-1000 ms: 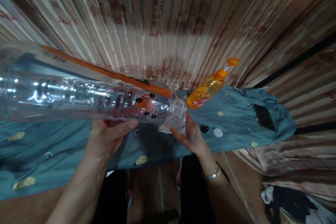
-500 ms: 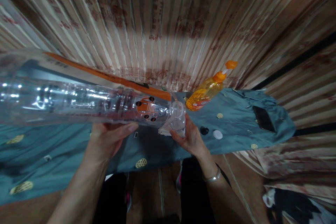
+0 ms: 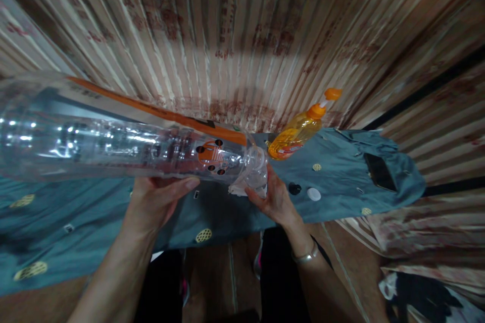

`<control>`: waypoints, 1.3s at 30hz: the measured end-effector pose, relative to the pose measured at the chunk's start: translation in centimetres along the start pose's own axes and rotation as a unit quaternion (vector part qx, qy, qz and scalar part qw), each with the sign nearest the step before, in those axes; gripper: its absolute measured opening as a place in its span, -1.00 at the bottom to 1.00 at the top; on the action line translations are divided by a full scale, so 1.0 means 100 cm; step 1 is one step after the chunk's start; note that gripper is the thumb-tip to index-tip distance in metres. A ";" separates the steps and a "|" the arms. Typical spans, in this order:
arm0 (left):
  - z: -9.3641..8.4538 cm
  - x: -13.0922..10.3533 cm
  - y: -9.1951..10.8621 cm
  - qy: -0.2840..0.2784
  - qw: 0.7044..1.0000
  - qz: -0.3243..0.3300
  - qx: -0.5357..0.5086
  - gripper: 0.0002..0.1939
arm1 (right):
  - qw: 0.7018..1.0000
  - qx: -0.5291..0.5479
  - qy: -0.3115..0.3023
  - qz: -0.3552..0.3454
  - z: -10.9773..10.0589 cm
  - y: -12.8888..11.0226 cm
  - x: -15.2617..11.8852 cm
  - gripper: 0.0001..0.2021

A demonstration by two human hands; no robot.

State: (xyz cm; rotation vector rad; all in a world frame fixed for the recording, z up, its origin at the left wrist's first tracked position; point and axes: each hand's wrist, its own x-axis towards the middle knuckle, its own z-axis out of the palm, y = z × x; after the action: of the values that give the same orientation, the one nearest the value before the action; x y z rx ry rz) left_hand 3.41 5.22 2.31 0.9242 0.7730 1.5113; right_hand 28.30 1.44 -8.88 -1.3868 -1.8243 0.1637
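A large clear plastic bottle [image 3: 151, 149] with an orange and white label lies almost level across the left half of the view, its narrow end toward the right. My left hand [image 3: 161, 199] grips it from below, thumb along its near side; the other fingers are mostly hidden behind it. At the bottle's narrow end, my right hand [image 3: 275, 194] is closed around a small clear plastic piece [image 3: 254, 176] with a whitish lower edge. Its exact kind cannot be made out. The two clear things meet or overlap there.
An orange dish soap bottle [image 3: 293, 136] with a raised orange cap stands on the teal cloth [image 3: 341, 161]. Closer to me lie a black cap [image 3: 294, 189] and a white cap [image 3: 313, 194]. A dark phone [image 3: 380, 171] rests at the right. A pleated curtain [image 3: 235, 35] hangs behind.
The large bottle's left end has shifted very slightly, and the reflections on it differ. Both hands keep their hold and place.
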 end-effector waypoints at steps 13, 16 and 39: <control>0.001 -0.001 0.000 0.043 0.999 -0.020 -0.005 0.13 | 1.000 0.015 0.008 0.000 0.001 0.001 -0.001 -0.17; 0.002 -0.001 0.000 0.036 0.999 -0.018 -0.008 0.11 | 1.000 0.012 0.006 0.004 0.001 0.001 -0.001 -0.17; -0.003 -0.001 0.001 0.007 1.000 -0.013 -0.007 -0.45 | 1.000 -0.010 0.008 -0.001 0.004 0.002 -0.001 -0.17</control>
State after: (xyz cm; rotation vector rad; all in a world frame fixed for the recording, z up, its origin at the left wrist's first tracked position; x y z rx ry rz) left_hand 3.16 5.09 2.23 0.8898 0.7808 1.5008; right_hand 28.19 1.54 -9.31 -1.3958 -1.8187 0.1324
